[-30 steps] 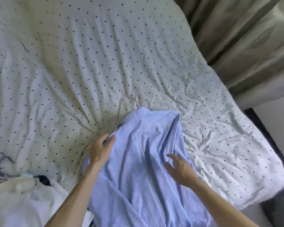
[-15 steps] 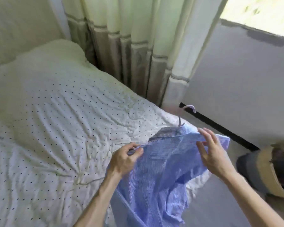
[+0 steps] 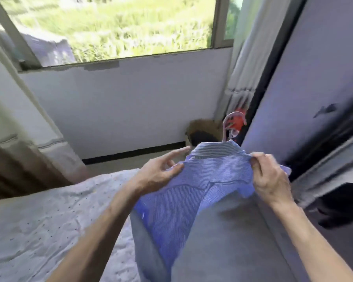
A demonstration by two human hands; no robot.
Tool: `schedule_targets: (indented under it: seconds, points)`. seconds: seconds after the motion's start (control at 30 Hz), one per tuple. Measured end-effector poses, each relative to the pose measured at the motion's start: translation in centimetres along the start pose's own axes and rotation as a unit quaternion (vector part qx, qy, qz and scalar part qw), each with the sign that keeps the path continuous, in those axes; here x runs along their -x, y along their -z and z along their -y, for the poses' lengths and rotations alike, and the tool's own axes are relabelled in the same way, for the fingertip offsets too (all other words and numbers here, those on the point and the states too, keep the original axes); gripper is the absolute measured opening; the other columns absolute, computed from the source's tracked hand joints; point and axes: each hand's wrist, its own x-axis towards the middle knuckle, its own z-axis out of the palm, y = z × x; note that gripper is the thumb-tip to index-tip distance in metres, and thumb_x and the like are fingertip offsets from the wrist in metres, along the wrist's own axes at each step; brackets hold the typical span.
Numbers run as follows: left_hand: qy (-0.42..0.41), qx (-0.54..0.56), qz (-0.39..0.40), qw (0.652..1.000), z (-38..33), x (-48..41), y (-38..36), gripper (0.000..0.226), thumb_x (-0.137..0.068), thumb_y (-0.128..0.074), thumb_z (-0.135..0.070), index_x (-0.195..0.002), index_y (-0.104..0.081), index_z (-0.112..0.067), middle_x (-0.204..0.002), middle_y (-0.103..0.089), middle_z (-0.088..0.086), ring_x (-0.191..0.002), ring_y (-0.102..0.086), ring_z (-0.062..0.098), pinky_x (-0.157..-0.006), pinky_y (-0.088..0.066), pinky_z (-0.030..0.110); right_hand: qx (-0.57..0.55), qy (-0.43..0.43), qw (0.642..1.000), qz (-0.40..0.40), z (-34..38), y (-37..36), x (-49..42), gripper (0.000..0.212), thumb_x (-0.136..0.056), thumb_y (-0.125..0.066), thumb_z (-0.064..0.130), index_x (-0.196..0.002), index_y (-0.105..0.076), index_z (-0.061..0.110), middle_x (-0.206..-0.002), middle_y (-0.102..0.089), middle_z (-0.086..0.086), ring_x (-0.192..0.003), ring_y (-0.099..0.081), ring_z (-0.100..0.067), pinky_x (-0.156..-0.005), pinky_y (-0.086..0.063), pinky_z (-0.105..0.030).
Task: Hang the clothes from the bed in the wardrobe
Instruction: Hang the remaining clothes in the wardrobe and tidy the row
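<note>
A blue-and-white striped shirt (image 3: 194, 192) hangs in the air in front of me on a pink hanger, whose hook (image 3: 229, 124) sticks up above the collar. My left hand (image 3: 157, 174) holds the shirt's left shoulder, thumb against the cloth and forefinger stretched out. My right hand (image 3: 271, 178) pinches the right shoulder with curled fingers. The shirt's tail hangs down over the floor beside the bed (image 3: 39, 224). A tall pale wardrobe panel (image 3: 306, 82) with a dark opening stands at the right.
A window (image 3: 114, 27) with curtains (image 3: 22, 127) fills the far wall. A brown basket (image 3: 204, 131) and a red object (image 3: 237, 121) sit in the corner by the wardrobe. Grey floor (image 3: 232, 231) runs between bed and wardrobe.
I have lifted the shirt off the bed and swung it to the right, away from the bed and towards the wardrobe. My right hand now pinches the shoulder instead of hovering over it.
</note>
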Motion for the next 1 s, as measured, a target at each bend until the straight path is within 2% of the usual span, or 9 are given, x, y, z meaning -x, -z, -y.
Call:
schedule_targets:
  seconds: [0.13,0.2,0.33,0.4,0.47,0.57,0.67,0.83,1.0]
  points:
    - [-0.067,-0.001,0.108,0.992,-5.9,-4.6,-7.5,0.036,-0.097,-0.049,-0.046,-0.129,-0.051,-0.063,-0.101,-0.070,-0.011,-0.086,-0.064,0.015,-0.087,-0.053,0.030,0.011,-0.063,0.998,-0.025,-6.4,6.9,2.5,0.031,-0.098,-0.035,0.044,-0.113,-0.058,0.031,-0.111,-0.057,0.005,-0.102,-0.059,-0.024,-0.081,-0.046,-0.039]
    - [-0.095,0.009,0.141,0.985,-8.5,-6.0,-10.7,0.031,-0.101,-0.051,-0.038,-0.129,-0.060,-0.049,-0.114,-0.071,-0.019,-0.106,-0.066,0.006,-0.101,-0.050,0.035,0.029,-0.091,0.994,-0.057,-9.2,10.1,3.6,0.034,-0.098,-0.031,0.049,-0.114,-0.057,0.034,-0.112,-0.055,0.010,-0.104,-0.056,-0.017,-0.080,-0.045,-0.037]
    - [-0.144,0.005,0.211,0.967,-12.7,-9.0,-14.5,0.031,-0.103,-0.052,-0.032,-0.129,-0.060,-0.047,-0.078,-0.067,-0.025,-0.071,-0.057,-0.008,-0.071,-0.046,0.016,0.067,-0.168,0.978,-0.099,-13.2,14.8,6.0,0.025,-0.103,-0.035,0.042,-0.115,-0.056,0.035,-0.113,-0.054,0.013,-0.102,-0.054,-0.011,-0.073,-0.047,-0.037]
    - [-0.155,-0.009,0.258,0.954,-14.9,-10.8,-15.9,0.032,-0.102,-0.051,-0.040,-0.130,-0.056,-0.055,-0.073,-0.063,-0.011,-0.068,-0.050,0.001,-0.066,-0.048,0.030,0.083,-0.206,0.967,-0.128,-15.2,16.6,6.8,0.025,-0.102,-0.039,0.036,-0.118,-0.057,0.032,-0.116,-0.056,0.012,-0.104,-0.056,-0.014,-0.071,-0.047,-0.038]
    - [-0.175,-0.018,0.300,0.938,-17.1,-12.5,-17.5,0.035,-0.101,-0.050,-0.041,-0.132,-0.053,-0.058,-0.088,-0.067,0.009,-0.077,-0.052,0.009,-0.074,-0.053,0.043,0.094,-0.239,0.955,-0.148,-16.8,18.1,7.1,0.026,-0.102,-0.040,0.034,-0.121,-0.057,0.030,-0.120,-0.056,0.011,-0.107,-0.056,-0.015,-0.071,-0.045,-0.036]
    - [-0.178,0.023,0.339,0.923,-19.7,-14.4,-19.7,0.041,-0.102,-0.053,-0.021,-0.130,-0.059,-0.051,-0.108,-0.071,0.003,-0.089,-0.062,0.010,-0.087,-0.053,0.035,0.094,-0.280,0.938,-0.180,-18.3,19.9,7.3,0.024,-0.105,-0.040,0.032,-0.121,-0.057,0.029,-0.122,-0.057,0.009,-0.107,-0.055,-0.015,-0.076,-0.040,-0.033]
    - [-0.161,0.041,0.387,0.907,-21.4,-15.8,-21.4,0.040,-0.095,-0.057,-0.028,-0.131,-0.060,-0.047,-0.126,-0.064,0.007,-0.106,-0.063,0.025,-0.099,-0.049,0.045,0.103,-0.321,0.920,-0.200,-19.2,21.6,7.3,0.025,-0.106,-0.040,0.030,-0.122,-0.058,0.027,-0.124,-0.057,0.009,-0.106,-0.051,-0.010,-0.077,-0.037,-0.032]
    - [-0.140,0.111,0.413,0.893,-23.8,-16.6,-25.6,0.035,-0.104,-0.050,-0.021,-0.136,-0.059,-0.031,-0.122,-0.066,-0.024,-0.117,-0.059,-0.004,-0.113,-0.040,0.028,0.126,-0.368,0.910,-0.145,-21.6,23.3,7.4,0.032,-0.100,-0.052,0.029,-0.132,-0.056,0.032,-0.137,-0.052,0.007,-0.111,-0.060,-0.019,-0.093,-0.049,-0.037]
    - [-0.156,0.118,0.438,0.877,-25.6,-17.2,-32.3,0.054,-0.096,-0.051,-0.042,-0.146,-0.050,-0.022,-0.144,-0.053,-0.014,-0.134,-0.046,0.002,-0.118,-0.031,0.030,0.173,-0.424,0.876,-0.149,-21.5,26.9,8.5,0.041,-0.100,-0.050,0.028,-0.141,-0.048,0.029,-0.148,-0.045,0.003,-0.130,-0.048,-0.024,-0.102,-0.040,-0.036]
